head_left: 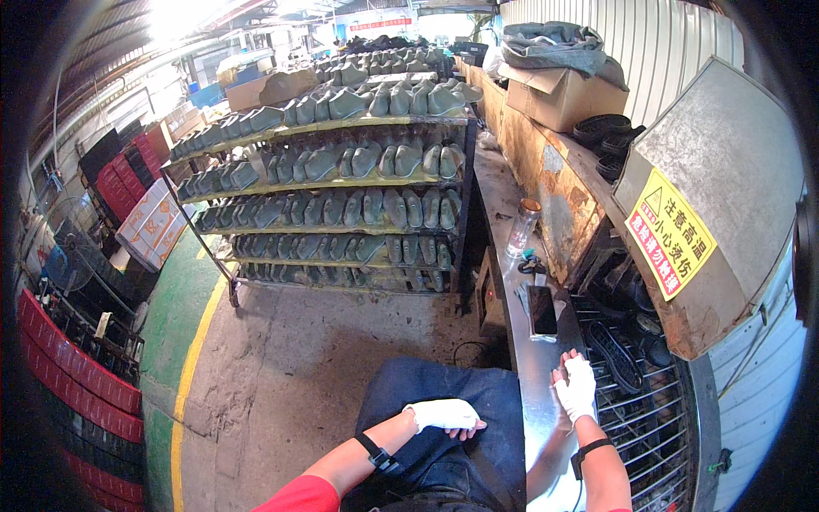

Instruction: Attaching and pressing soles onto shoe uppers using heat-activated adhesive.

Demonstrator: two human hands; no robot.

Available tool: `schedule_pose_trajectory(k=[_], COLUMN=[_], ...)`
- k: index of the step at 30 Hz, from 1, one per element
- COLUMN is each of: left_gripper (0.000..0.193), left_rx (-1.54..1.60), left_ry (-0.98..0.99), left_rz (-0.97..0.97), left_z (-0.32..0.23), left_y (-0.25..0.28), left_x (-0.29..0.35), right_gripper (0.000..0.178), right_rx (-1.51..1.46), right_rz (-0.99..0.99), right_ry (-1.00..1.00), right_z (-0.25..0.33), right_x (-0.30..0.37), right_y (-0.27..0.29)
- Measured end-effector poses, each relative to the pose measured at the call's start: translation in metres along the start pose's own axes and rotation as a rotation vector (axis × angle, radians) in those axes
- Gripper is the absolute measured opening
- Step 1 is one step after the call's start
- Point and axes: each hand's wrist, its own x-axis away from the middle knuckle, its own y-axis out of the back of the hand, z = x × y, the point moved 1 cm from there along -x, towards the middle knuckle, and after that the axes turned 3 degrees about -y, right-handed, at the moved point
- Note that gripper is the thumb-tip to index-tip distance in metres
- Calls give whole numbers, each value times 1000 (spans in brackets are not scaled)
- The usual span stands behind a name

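The likeliest trouble sits beside the right hand (576,388): it lies right along the seam between the metal bench (540,363) and the barred rack (636,418) at its three to four o'clock. If those bars should move, a fingertip or the white glove's edge could be caught; the black strap (593,447) on that wrist, with its thin cord, could snag too. The hooded housing (721,183) toward one o'clock bears a yellow-and-red warning label (671,232), so reaching carelessly under it might injure the bare forearm or exposed fingertips. A stray elbow or sleeve could also knock the phone (542,311) at the hand's eleven o'clock, or tip the clear jar (523,229) beyond it, which stands upright near the bench's edge.

The right fingers are loosely bent and partly spread, with no object visible between them; they seem to rest on the bench edge, though whether they press on it or hover just above cannot be told. The black shoe sole (614,357) lies on the bars toward their two o'clock, apart from the hand. The left hand (448,416) rests on the dark trousers (490,397), its fingers half curled inward; nothing shows in them, but the palm is hidden, so its grip cannot be judged. Toward its eleven o'clock, well apart, stands the rack of grey-green shoe forms (341,175).
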Motion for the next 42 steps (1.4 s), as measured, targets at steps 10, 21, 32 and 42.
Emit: schedule_pose_trajectory(k=[10, 21, 32, 42], left_gripper=[52, 52, 52, 52], left_rx=[3, -8, 9, 20], left_ry=[-22, -22, -11, -31], left_rz=[17, 7, 6, 9], left_z=[7, 10, 8, 12], left_y=[1, 1, 1, 0], left_x=[-5, -7, -4, -8], right_gripper=[55, 56, 55, 50], right_rx=[-4, 1, 6, 7], right_rz=[1, -13, -16, -37], right_ry=[-16, 17, 21, 40], right_z=[-2, -2, -1, -4], right_x=[-1, 0, 0, 0], right_y=[-2, -2, 0, -4])
